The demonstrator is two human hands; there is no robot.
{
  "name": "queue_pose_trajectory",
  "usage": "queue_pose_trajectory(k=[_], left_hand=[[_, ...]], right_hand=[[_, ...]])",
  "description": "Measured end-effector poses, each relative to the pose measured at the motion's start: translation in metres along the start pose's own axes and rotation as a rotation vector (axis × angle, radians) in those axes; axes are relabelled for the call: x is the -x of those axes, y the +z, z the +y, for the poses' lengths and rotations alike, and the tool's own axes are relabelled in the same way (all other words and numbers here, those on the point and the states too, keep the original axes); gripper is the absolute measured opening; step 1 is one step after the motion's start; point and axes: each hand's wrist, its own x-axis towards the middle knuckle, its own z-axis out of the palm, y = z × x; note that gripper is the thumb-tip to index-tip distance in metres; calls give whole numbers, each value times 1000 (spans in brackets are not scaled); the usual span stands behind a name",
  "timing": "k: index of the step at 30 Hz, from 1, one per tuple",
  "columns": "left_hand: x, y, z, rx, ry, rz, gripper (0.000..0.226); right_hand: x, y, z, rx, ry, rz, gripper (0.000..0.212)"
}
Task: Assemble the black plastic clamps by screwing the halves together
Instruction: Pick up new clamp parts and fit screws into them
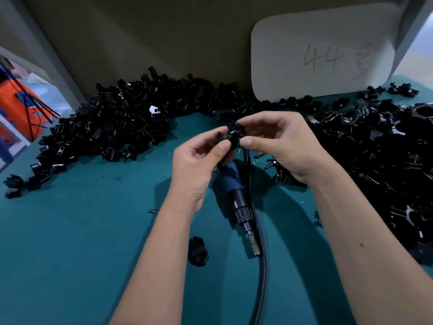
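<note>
Your left hand (201, 158) and your right hand (278, 141) both pinch one small black clamp (234, 134) between thumb and fingertips, up above the green table (82, 231), and you look to be fitting its halves together. The blue electric screwdriver (236, 198) lies untouched under your hands, so this one is likely not screwed yet. The big pile of loose clamp halves (112, 127) on the left shows lots is left, while the pile of black clamps (386, 156) on the right looks mostly put together.

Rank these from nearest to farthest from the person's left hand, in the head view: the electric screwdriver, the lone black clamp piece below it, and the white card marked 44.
1. Electric screwdriver, lying just under and right of the left hand.
2. Lone clamp piece, nearer the viewer on the green mat.
3. White card, propped at the back right.
</note>
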Motion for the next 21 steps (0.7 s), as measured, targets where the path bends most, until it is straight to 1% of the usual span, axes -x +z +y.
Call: queue_pose_trajectory(k=[2,4,7,12,15,18,19,20,21], left_hand=[[2,7,-1,-30,42,-47,36],[3,10,-2,-4,39,-39,33],[3,14,-2,42,-23,-37,35],[4,22,-1,96,-68,-6,20],[5,23,1,107,-73,8,23],[6,24,3,117,-75,15,26],[5,24,4,128,-76,25,25],[5,24,4,145,-80,46,23],[4,22,5,167,-85,79,21]], right_hand=[[1,-3,0,-4,12,-63,29],[1,-6,1,3,29,-78,29],[2,-9,1,13,62,-58,30],[1,-8,2,29,75,-17,29],[1,-9,1,49,95,7,28],[3,-9,-3,81,108,-18,22],[3,-9,-4,118,110,14,20],[3,-11,-4,189,115,89,20],[3,-14,-4,311,124,201,23]])
